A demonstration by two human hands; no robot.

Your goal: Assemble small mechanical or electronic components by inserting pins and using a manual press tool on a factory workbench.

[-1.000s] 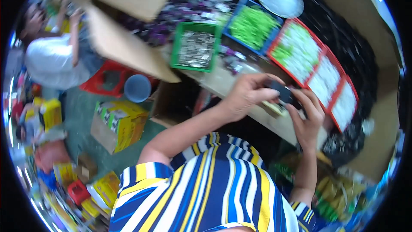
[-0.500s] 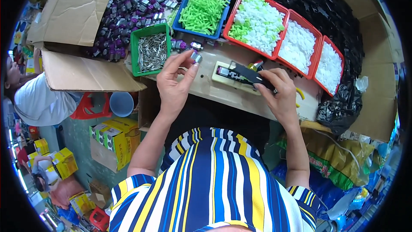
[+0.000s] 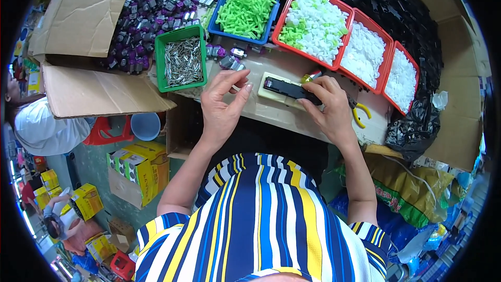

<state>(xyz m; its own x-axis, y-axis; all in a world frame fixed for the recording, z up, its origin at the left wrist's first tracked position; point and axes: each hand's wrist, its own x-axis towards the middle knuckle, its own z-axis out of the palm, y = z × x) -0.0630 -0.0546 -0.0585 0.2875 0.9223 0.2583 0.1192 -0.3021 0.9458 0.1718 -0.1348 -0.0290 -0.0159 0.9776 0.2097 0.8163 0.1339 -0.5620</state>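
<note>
My left hand (image 3: pixel 223 105) is raised over the front of the workboard, thumb and fingers apart with nothing visible between them. Just beyond its fingertips lies a small silver motor with a purple end (image 3: pixel 231 63), and others like it sit close by. My right hand (image 3: pixel 334 108) pinches the right end of a long black plastic casing (image 3: pixel 284 88). That casing lies flat over a cream block-shaped fixture (image 3: pixel 263 94); its far right end is hidden under my fingers. Yellow-handled pliers (image 3: pixel 359 116) lie to the right of my right hand.
A green bin of metal pins (image 3: pixel 160 65), a blue bin of green plastic strips (image 3: pixel 213 27) and red trays (image 3: pixel 342 58) of small white and green pieces line the back. Motors heap (image 3: pixel 156 15) at left, black parts (image 3: pixel 386 10) at right. Another person (image 3: pixel 49 125) sits at far left.
The black casing, tilted with silver parts showing beside it, now lies flat over the fixture. My left hand has shifted right and nearer; the motor at its fingertips now lies on the board.
</note>
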